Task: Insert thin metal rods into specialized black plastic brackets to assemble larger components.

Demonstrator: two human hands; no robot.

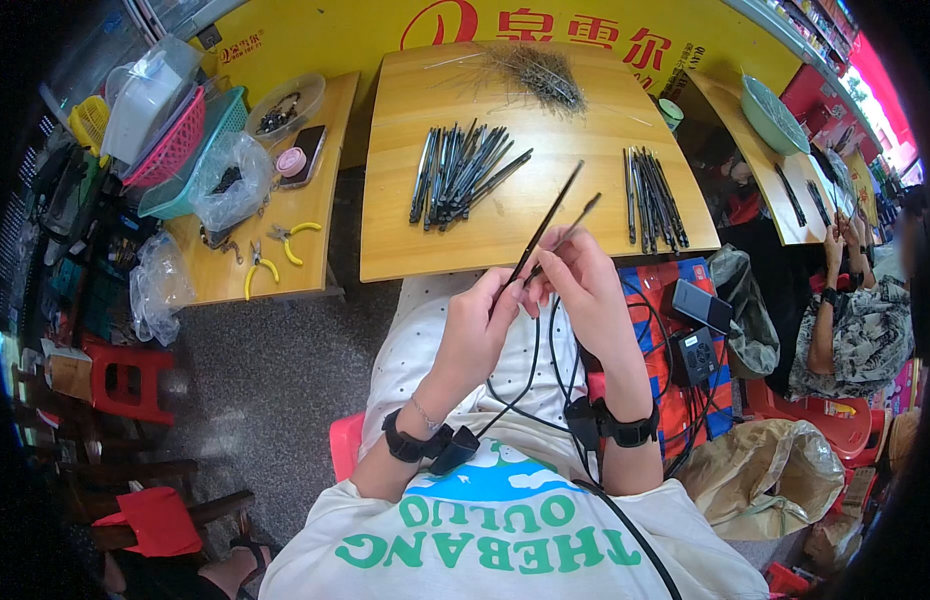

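Observation:
Both my hands meet above my lap, just in front of the wooden table (415, 255). My left hand (473, 325) is closed round a long thin black stick (553, 213), which slants up to the right. In my right hand (580, 275) the fingers pinch a second thin dark stick (583, 214) with a slightly wider tip. The fingertips nearly touch, and the sticks' lower ends are hidden among them. On the table, a loose heap of black sticks (455, 180) lies left of centre, and a neater bundle of black sticks (653, 200) lies at the right.
A tangle of thin wires (550, 78) lies at the table's far side. The left side table bears yellow-handled pliers (262, 268), a plastic bag (232, 180) and stacked baskets (170, 140). Black cables (535, 370) run between my arms. Another person (850, 330) sits at the far right.

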